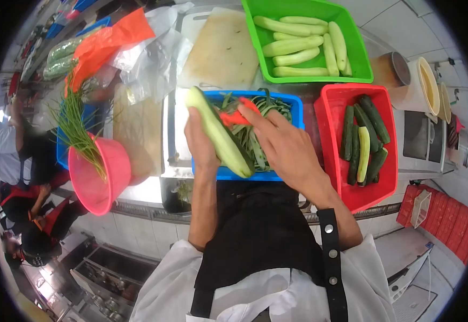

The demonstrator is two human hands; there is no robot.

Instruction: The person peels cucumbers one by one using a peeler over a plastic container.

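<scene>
My left hand (203,142) grips a partly peeled cucumber (219,134), pale green on most of its visible side with a dark strip of skin along its right edge. The cucumber is tilted, its lower end toward me. In my right hand (285,142) is a red-orange peeler (234,115), close to the cucumber's upper right side; whether its blade touches is hidden. Below both hands stands a blue tray (296,102) holding a heap of green peel strips (258,142).
A green tray (254,40) of peeled cucumbers is at the back. On the right, a red tray (328,139) holds mostly dark unpeeled ones. At left are a pink bucket (97,185) with green stalks and a cutting board (220,51). Other people (16,161) are at far left.
</scene>
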